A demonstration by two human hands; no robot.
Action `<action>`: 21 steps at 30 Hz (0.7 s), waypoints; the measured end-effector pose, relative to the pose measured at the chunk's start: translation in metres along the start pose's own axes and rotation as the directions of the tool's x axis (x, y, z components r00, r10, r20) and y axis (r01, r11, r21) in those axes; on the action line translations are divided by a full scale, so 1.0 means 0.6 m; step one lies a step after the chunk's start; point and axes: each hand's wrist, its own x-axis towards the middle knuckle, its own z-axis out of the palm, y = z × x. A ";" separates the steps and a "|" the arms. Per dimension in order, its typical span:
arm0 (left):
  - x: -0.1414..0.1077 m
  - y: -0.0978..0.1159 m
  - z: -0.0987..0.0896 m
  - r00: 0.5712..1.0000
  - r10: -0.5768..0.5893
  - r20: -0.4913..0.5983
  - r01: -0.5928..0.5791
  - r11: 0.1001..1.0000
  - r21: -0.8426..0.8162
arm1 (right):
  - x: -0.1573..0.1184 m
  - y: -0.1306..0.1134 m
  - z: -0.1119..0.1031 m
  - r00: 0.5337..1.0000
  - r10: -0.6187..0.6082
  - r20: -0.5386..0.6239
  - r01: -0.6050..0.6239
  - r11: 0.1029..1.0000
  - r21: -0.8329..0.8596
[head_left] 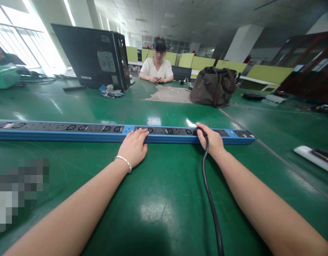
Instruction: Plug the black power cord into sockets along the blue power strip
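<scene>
Right hand (212, 141) is holding black plug (196, 130), fingers closed, at a socket of blue power strip (169, 138) lying on green surface (166, 174), full seating unverifiable; left hand (133, 146) is bracing strip, fingers extended, gripping nothing visible.

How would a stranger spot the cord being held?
Across the green table lies a long blue power strip. Toward its right end, the right hand holds a plug. The thick black cord from it curves toward the camera, unlike the flat sockets alongside.
</scene>
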 end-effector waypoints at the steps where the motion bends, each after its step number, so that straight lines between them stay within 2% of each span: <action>1: 0.000 0.000 0.000 1.000 0.000 0.001 0.000 1.000 0.001 | 0.000 0.001 0.002 1.000 0.010 -0.010 -0.010 1.000 0.011; 5: 0.000 0.000 0.000 1.000 -0.002 0.001 0.002 1.000 0.004 | 0.000 0.004 0.015 0.992 0.107 -0.072 -0.107 0.994 0.012; 8: 0.000 0.000 0.000 1.000 0.005 0.004 -0.005 1.000 0.007 | 0.000 0.007 0.025 0.992 0.092 -0.090 -0.090 0.996 0.023; 11: 0.001 -0.001 0.000 1.000 0.000 0.008 0.000 1.000 0.011 | 0.005 0.012 0.029 0.985 0.117 -0.130 -0.099 0.986 0.137; 13: 0.001 -0.001 0.000 1.000 -0.004 0.012 0.004 1.000 0.013 | 0.010 0.019 0.027 0.945 0.225 -0.238 -0.147 0.941 0.306; 15: 0.001 0.000 -0.001 1.000 -0.004 0.017 0.004 1.000 0.009 | 0.016 0.030 0.020 0.866 0.356 -0.353 -0.161 0.864 0.477; 16: 0.001 0.000 -0.002 1.000 -0.006 0.017 0.006 1.000 0.005 | 0.017 0.038 0.013 0.842 0.384 -0.380 -0.156 0.846 0.511; 21: 0.001 -0.001 -0.001 1.000 -0.002 0.016 0.002 1.000 -0.001 | 0.015 0.097 -0.029 0.802 0.389 -0.453 -0.163 0.873 0.461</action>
